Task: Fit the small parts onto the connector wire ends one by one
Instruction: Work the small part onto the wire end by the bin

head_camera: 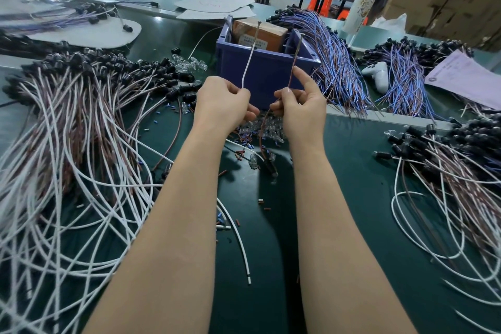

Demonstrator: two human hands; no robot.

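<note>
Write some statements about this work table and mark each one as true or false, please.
1. The left hand pinches a white wire whose end points upward. True.
2. The right hand holds a blue wire. False: it holds a brown wire.
3. The blue bin stands behind both hands. True.
4. The blue bin is empty. False: a brown box sits inside it.
5. A white game controller lies to the right of the blue bin. True.
</note>
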